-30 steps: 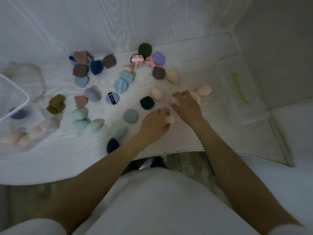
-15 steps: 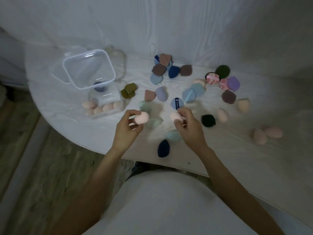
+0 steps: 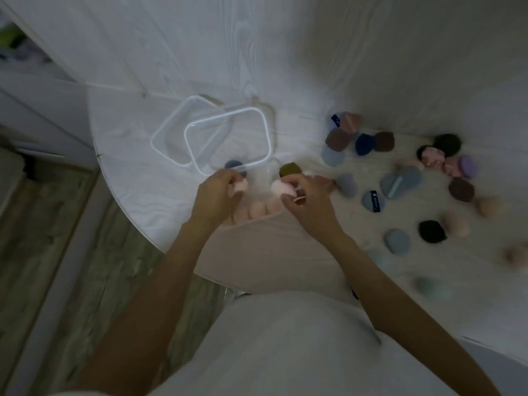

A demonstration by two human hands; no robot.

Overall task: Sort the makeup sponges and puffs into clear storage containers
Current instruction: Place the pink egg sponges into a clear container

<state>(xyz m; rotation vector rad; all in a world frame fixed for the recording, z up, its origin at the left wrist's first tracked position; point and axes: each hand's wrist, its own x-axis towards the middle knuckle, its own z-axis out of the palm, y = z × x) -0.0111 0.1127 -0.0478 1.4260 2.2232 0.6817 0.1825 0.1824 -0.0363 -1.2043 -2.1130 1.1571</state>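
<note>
Both hands now over clear container (image 3: 228, 138): left hand (image 3: 215, 197) and right hand (image 3: 307, 202) each pinching pink sponge

Operator: both forearms are bare from wrist to past the elbow. Left hand (image 3: 213, 197) and right hand (image 3: 310, 205) carry no gloves, rings or watch that the dim, blurred view resolves. Torso is covered by a plain white garment (image 3: 285, 347), probably a short-sleeved T-shirt, without visible print
</note>
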